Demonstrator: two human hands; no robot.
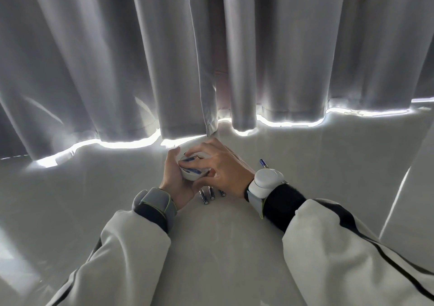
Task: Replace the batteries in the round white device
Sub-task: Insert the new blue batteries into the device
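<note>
while both hands crowd around it, the round white device (193,173) shows only in slivers: a curved white rim low down and blue-labelled batteries (190,158) lying in its open compartment. the left hand (175,180) cups the device from the left and underneath, fingers curled closed around its body, thumb up along the far edge. the right hand (222,168) arches over the top, fingertips pressed down on the batteries in the compartment; whether it pinches one or merely pushes is hard to tell, since the fingers hide the contact. the device sits low over the pale bench (211,247), but the hands hide whether it touches.

three loose batteries (210,194) lie on the bench just below the hands, their far ends tucked under the palms. one more battery (264,164) pokes out beyond the right wrist, half hidden by a white wrist-worn unit (266,181). a grey strap (156,202) wraps the left wrist. grey curtains (164,59) hang behind, with bright light leaking under their hem.
</note>
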